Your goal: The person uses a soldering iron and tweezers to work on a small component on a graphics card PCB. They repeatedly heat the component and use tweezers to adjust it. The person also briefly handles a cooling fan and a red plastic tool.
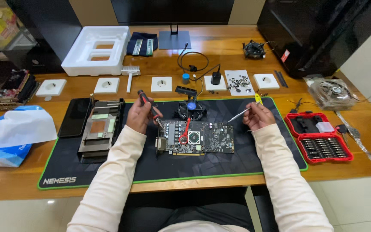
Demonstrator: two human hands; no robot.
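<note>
A bare graphics card circuit board [200, 137] lies in the middle of a black desk mat [151, 165]. My left hand [140, 115] grips a screwdriver with a red and black handle [144, 99] at the board's upper left corner, tip pointing down at the board. My right hand [258, 116] holds thin metal tweezers [239, 115] that point left toward the board's upper right corner. A red tool [185, 131] rests across the board. A round black fan [190, 109] sits just behind the board.
A metal heatsink block [101, 129] and a black phone [74, 117] lie on the mat's left. A red bit case [318, 137] is open at right. White blocks, a brush, loose screws on paper [239, 82], a tissue pack [16, 133] and a monitor stand surround them.
</note>
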